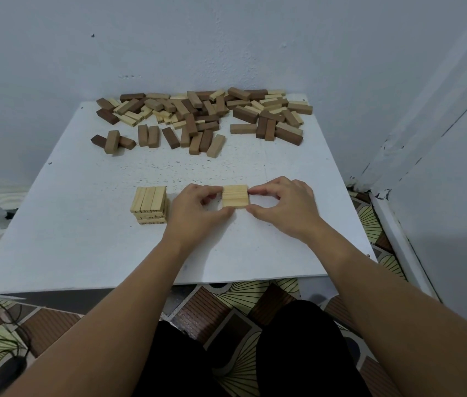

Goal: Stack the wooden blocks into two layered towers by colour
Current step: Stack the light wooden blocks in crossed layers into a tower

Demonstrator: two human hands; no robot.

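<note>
Both hands at the small layer. Your left hand [198, 206] pinches its left end with thumb and curled fingers; your right hand [281, 204] pinches the right end the same way. Between them: a row of three pale blocks [235, 196], flat on the white worktop [83, 247], long axes running left to right across you. Looks like squaring up a new layer, a judgement only.

Pale tower [149, 204] stands just left of your left hand, apart from it, several layers up; top blocks run away from you, so crosswise to the held row. Left hand is the nearer one to it.

Loose pile [203, 116] of dark and pale blocks lies well beyond, against the wall. No dark tower visible yet.
</note>
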